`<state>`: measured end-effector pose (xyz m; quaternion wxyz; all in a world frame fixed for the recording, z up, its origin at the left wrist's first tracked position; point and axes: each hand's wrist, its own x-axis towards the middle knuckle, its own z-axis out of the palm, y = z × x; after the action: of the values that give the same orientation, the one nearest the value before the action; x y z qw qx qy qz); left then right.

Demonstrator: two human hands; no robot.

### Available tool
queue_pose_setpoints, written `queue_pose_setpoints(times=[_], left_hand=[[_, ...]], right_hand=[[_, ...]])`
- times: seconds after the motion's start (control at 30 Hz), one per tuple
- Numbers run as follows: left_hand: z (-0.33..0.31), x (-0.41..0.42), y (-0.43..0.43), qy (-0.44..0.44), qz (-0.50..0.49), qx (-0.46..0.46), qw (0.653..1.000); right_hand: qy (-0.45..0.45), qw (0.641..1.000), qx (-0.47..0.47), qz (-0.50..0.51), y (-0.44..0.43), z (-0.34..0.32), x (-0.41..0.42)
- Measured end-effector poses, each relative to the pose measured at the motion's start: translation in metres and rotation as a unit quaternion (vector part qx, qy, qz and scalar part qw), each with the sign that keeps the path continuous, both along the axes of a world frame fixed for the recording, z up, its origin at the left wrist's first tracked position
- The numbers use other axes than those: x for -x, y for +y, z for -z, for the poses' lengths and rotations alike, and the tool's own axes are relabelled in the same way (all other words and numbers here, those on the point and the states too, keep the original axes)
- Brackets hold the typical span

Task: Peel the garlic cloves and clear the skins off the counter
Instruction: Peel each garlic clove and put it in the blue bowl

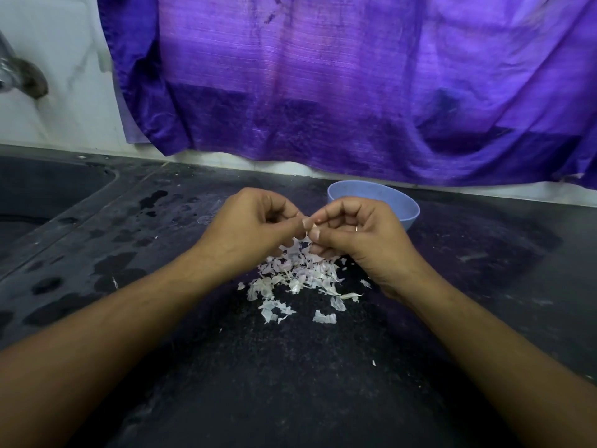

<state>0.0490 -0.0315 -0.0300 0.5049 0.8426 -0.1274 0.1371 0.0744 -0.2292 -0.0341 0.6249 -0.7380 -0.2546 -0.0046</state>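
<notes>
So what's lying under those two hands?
A loose pile of garlic skins on the dark counter. The left hand and right hand, pinching a pale garlic piece, cover its far edge; what lies there cannot be seen.

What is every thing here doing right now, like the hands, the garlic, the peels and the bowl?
left hand, fingers curled, pinching the garlic clove.
right hand, fingers curled, pinching the same clove.
garlic clove, held between both hands, mostly hidden.
skins, loose pile on the counter under the hands.
bowl, upright behind the right hand, contents hidden.
counter, dark, wet patches on the left.
</notes>
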Motion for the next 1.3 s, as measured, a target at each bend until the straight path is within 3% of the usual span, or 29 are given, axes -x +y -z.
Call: queue_pose_setpoints(times=[0.07,0.33,0.6,0.83,1.0,1.3], left_hand=[[0.001,-0.002,0.001,-0.003,-0.001,-0.010,1.000],[0.001,0.001,0.001,-0.135,-0.048,-0.194,0.971],[-0.002,0.005,0.001,-0.138,-0.038,-0.247,0.958],[-0.006,0.009,-0.004,-0.018,-0.035,-0.145,0.989],[-0.005,0.005,-0.005,0.108,0.005,0.051,0.993],[-0.006,0.005,-0.006,0.115,0.040,0.137,0.983]], right_hand=[[-0.018,1.000,0.011,0.008,-0.001,0.000,-0.001],[-0.083,0.992,0.086,0.036,-0.002,0.001,-0.003],[-0.129,0.981,0.139,0.035,-0.004,0.001,-0.002],[-0.159,0.973,0.168,0.017,-0.004,0.002,-0.002],[-0.178,0.971,0.155,0.022,-0.005,0.001,-0.003],[-0.040,0.999,0.010,-0.006,-0.002,-0.001,-0.001]])
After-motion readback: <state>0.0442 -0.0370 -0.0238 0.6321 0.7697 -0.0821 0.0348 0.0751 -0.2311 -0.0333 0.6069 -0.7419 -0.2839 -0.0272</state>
